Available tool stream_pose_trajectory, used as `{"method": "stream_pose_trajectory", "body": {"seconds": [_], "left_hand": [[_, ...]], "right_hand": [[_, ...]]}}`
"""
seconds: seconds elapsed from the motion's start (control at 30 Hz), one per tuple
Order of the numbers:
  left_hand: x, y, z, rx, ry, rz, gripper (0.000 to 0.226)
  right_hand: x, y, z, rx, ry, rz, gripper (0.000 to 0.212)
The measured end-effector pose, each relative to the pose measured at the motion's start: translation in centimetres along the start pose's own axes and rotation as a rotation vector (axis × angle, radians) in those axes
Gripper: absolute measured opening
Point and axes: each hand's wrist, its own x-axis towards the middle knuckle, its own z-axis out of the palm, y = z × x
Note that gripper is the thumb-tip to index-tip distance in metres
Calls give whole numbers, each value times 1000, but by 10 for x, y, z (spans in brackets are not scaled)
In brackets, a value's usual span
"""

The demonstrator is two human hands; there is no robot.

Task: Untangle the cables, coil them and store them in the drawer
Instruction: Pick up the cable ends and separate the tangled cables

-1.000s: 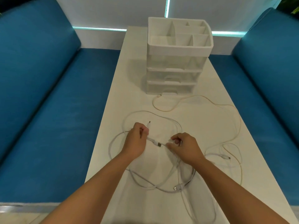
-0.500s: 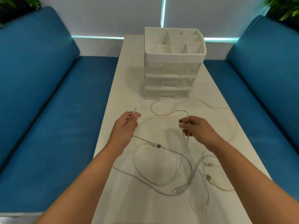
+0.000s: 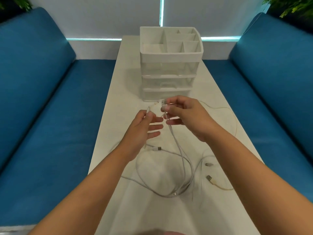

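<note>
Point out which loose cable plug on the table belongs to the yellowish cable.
The USB plug nearest the table's right edge; its cable is cream-yellow, the other plugs' cables white.

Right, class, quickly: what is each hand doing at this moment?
Left hand: pinches a thin cable end, other fingers straight.
Right hand: pinches a white cable near its plug.

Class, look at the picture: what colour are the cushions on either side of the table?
Blue, a deep teal shade, on both cushions, seen clearly in the head view.
</note>
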Motion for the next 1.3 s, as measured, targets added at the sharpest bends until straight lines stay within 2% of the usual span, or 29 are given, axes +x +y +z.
{"method": "stream_pose_trajectory", "body": {"seconds": [0.1,0.2,0.37,0.53,0.6,0.73,0.87,1.0,1.07,1.13,1.2,1.3], "left_hand": [[-2,5,9,-74,-59,-19,29],[-7,4,9,-40,-80,-61,32],[-7,-2,-10,124,13,-15,33],[-7,-7,-34,54,67,-44,24],[-6,-12,-39,56,66,-36,18],[-7,-19,-41,50,150,-21,16],[-8,-13,-42,47,208,11,22],[-12,-9,-45,62,139,-15,24],[-13,-9,-49,101,107,-24,24],[-13,-10,-54,133,93,-37,24],[-12,-10,-60,212,99,-41,24],[-11,-9,-65,285,145,-6,23]], "right_hand": [[0,11,14,12,18,-2,17],[3,23,24,-35,92,-12,16],[5,27,24,-148,80,-121,10],[10,63,9,-168,417,-79,8],[7,82,9,-247,380,-25,9],[3,110,19,-517,69,20,11],[14,132,26,-697,-87,-11,26],[22,143,32,-1007,-259,-108,35],[24,143,32,-1065,-264,-121,30],[26,142,28,-1011,-234,-107,22],[26,138,23,-834,-172,-54,18],[28,127,7,-603,5,-24,11]]}}
